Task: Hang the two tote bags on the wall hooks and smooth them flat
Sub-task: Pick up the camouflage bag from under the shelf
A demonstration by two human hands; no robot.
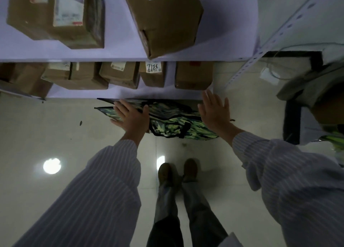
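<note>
A green camouflage tote bag (171,124) with black trim and black handles hangs below the edge of a white shelf, seen from above. A second layer or bag lies right behind it; I cannot tell them apart. My left hand (130,116) lies flat on the bag's left part, fingers spread. My right hand (214,109) presses flat on its right end, fingers apart and pointing up. Neither hand grips anything. The hooks are hidden.
White metal shelves (119,55) carry several brown cardboard boxes (163,19) directly ahead. A perforated shelf upright (264,47) rises at the right. My two feet (176,170) stand on a glossy tiled floor. Another bit of green fabric (335,140) shows at the right edge.
</note>
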